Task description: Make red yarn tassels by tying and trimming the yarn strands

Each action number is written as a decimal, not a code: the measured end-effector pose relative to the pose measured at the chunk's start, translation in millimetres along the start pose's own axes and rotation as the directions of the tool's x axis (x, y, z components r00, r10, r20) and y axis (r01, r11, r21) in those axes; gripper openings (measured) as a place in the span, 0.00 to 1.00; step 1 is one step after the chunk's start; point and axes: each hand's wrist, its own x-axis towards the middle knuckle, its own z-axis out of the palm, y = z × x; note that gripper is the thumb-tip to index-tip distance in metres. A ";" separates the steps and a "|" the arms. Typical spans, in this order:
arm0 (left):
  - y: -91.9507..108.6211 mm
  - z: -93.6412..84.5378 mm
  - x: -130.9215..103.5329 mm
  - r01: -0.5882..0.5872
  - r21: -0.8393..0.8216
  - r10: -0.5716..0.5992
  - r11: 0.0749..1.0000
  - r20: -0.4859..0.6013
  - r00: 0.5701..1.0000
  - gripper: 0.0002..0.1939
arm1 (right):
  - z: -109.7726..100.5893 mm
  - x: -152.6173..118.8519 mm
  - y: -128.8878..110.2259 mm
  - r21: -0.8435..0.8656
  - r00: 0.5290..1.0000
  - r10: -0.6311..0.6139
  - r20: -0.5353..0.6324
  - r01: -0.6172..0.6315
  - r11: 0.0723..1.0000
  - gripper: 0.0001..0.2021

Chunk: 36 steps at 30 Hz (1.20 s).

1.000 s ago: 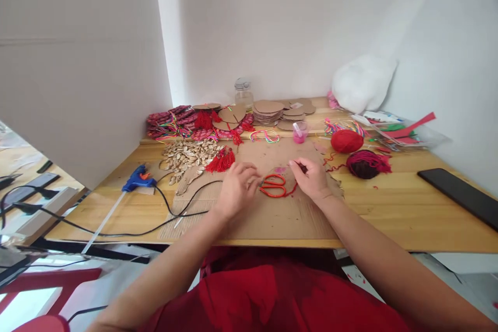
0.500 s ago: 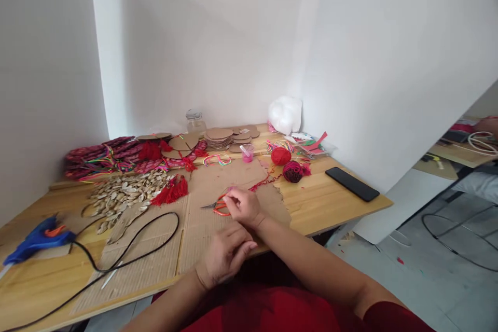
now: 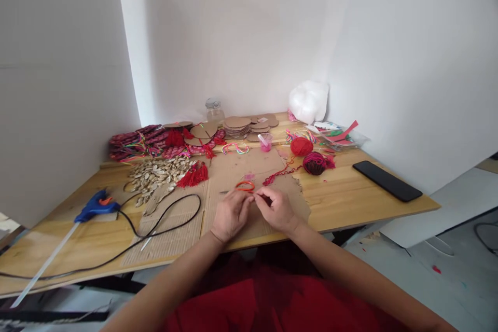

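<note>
Over the front of the cardboard sheet [image 3: 229, 168], my left hand [image 3: 231, 213] and my right hand [image 3: 278, 211] meet with their fingertips close together. Both are closed in a pinch; whatever lies between the fingers is too small to make out. Just beyond my left fingers lie scissors with orange handles [image 3: 245, 182], partly covered by that hand. A strand of dark red crinkled yarn [image 3: 274, 176] runs on the cardboard past my right hand, towards a red yarn ball [image 3: 301, 147] and a maroon yarn ball [image 3: 314, 164].
Seed-like shells [image 3: 155, 176], a red tassel [image 3: 194, 174] and a blue glue gun [image 3: 97, 206] with a looping black cord [image 3: 196, 212] lie left. Cardboard discs [image 3: 237, 125], a pink cup [image 3: 265, 142] and a glass jar [image 3: 214, 110] stand behind. A black phone [image 3: 385, 180] is right.
My hands have come together at the fingertips; the left reached forward and the right moved off the scissors. The view has turned left, showing the glue gun's whole stick.
</note>
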 end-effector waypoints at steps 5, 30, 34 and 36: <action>-26.6 -13.6 28.8 0.430 0.197 -0.443 0.881 0.021 0.897 0.12 | -19.0 -3.7 18.3 -0.040 0.990 0.117 -0.076 -0.121 0.992 0.12; -83.0 -9.0 116.3 0.652 -0.102 -0.612 0.751 0.261 0.746 0.05 | -8.3 124.0 69.6 -0.348 0.953 0.079 0.293 0.029 0.937 0.10; -92.8 -24.0 119.1 0.702 -0.113 -0.667 0.703 0.236 0.706 0.05 | -8.4 122.6 75.3 -0.351 0.968 0.097 0.230 -0.011 0.936 0.12; -99.7 -29.9 121.6 0.710 -0.090 -0.681 0.699 0.219 0.699 0.05 | -7.3 121.6 75.8 -0.367 0.970 0.091 0.225 -0.002 0.930 0.10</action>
